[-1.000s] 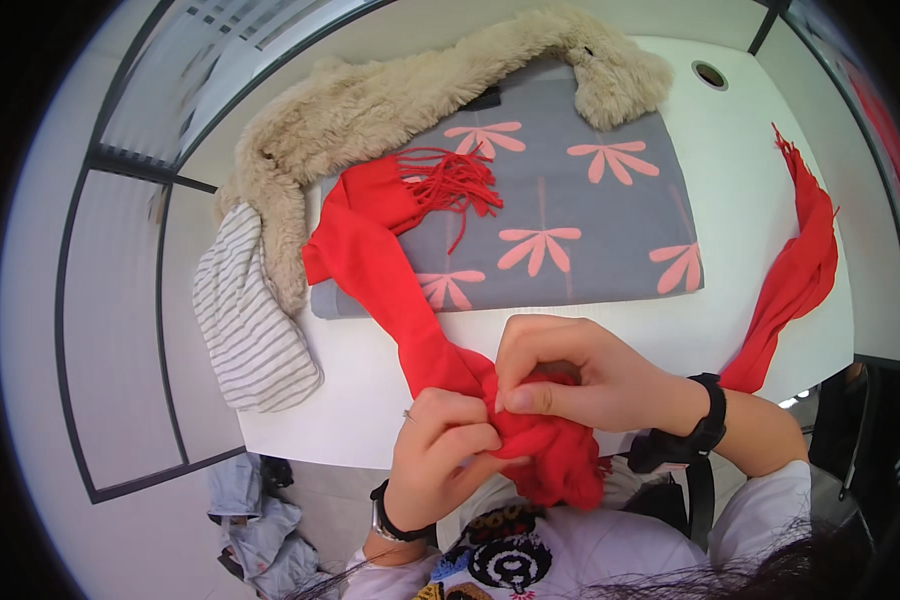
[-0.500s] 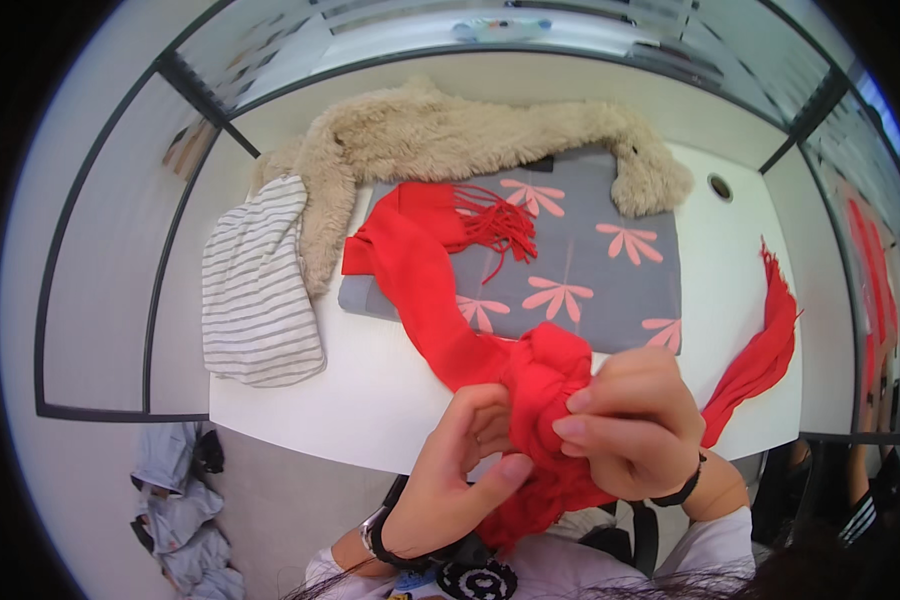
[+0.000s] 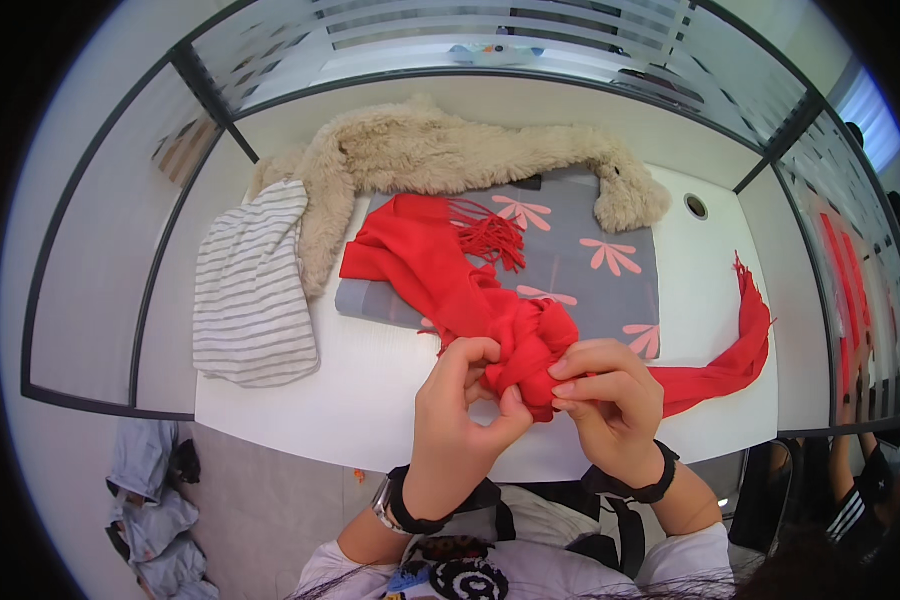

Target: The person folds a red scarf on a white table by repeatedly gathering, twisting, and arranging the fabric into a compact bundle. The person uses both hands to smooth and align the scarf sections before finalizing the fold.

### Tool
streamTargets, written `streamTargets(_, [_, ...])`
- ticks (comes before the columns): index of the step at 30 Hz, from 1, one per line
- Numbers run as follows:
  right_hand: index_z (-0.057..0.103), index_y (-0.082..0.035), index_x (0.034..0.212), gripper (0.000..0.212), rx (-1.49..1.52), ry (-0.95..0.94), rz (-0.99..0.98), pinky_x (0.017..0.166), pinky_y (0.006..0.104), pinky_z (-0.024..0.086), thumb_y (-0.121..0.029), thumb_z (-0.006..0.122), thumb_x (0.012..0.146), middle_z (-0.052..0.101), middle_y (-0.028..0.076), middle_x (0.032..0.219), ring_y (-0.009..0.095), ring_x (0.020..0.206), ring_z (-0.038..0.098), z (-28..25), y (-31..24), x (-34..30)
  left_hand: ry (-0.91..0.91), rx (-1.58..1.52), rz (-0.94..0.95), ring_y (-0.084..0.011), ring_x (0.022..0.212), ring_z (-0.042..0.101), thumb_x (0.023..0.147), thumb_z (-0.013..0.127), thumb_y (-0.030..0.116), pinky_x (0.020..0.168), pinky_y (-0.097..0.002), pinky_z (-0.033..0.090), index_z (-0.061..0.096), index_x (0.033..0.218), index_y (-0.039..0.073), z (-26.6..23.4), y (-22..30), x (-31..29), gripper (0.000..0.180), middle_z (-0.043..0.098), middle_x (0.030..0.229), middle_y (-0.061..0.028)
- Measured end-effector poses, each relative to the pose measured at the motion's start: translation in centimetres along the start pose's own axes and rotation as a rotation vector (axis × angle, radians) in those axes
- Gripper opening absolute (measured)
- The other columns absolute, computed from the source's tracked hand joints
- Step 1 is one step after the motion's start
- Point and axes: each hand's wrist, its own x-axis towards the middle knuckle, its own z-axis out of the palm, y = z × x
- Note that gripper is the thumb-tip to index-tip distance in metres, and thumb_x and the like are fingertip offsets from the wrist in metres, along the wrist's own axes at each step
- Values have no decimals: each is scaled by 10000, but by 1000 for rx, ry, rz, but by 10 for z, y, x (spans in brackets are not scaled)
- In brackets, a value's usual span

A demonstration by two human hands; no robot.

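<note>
A red scarf is bunched into a thick knot near the table's front edge. My left hand pinches the left side of that knot between thumb and fingers. On its right side, my right hand grips the cloth with bent fingers. One fringed end of the scarf lies over a folded grey cloth printed with pink flower shapes. The other end runs out from behind my right hand and bends away along the table's right side. The knot's underside is hidden.
A fluffy beige scarf-like piece stretches along the back of the white table. At left lies a grey-striped white cloth. Low partitions enclose the table, and a round cable hole is at back right. Grey clothing hangs at lower left.
Both hands have moved farther over the table with the knot. The scarf part that hung below the knot no longer shows there. Its left length is now more bunched over the grey cloth.
</note>
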Motion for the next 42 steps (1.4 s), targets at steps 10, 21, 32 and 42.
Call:
streamTargets(10, [661, -42, 1056, 399, -230, 84, 181, 695, 314, 473, 15, 804, 688, 597, 111, 953, 236, 845, 566, -4, -15, -17, -99, -346, -231, -149, 1031, 618, 950, 490, -60, 831, -270, 523, 405, 1256, -23, -9, -16, -2, 320, 557, 1225, -128])
streamTargets(21, [624, -70, 936, 440, -365, 10, 187, 688, 355, 407, -126, 899, 598, 557, 51, 946, 254, 837, 511, 0, -25, -32, -140, -232, -62, -116, 1031, 543, 852, 610, -128, 921, -266, 438, 455, 1149, 36, -3, -26, -22, 373, 540, 1137, -46])
streamTargets(32, [601, -26, 880, 161, 932, 133, 928, 752, 250, 357, -151, 696, 917, 477, 5, 939, 108, 846, 441, -4, -6, -36, -225, -421, -324, -110, 1027, 564, 855, 454, -151, 899, -257, 444, 480, 1150, 12, -9, -30, -13, 338, 599, 1101, -64])
streamTargets(42, [572, 2, 931, 179, 699, -71, 868, 828, 256, 366, -161, 551, 1000, 524, 33, 991, 130, 915, 478, -18, 2, -35, -161, -480, -319, -141, 1034, 600, 878, 465, -149, 859, -275, 491, 468, 1158, 3, -11, -25, -7, 319, 606, 1105, -89])
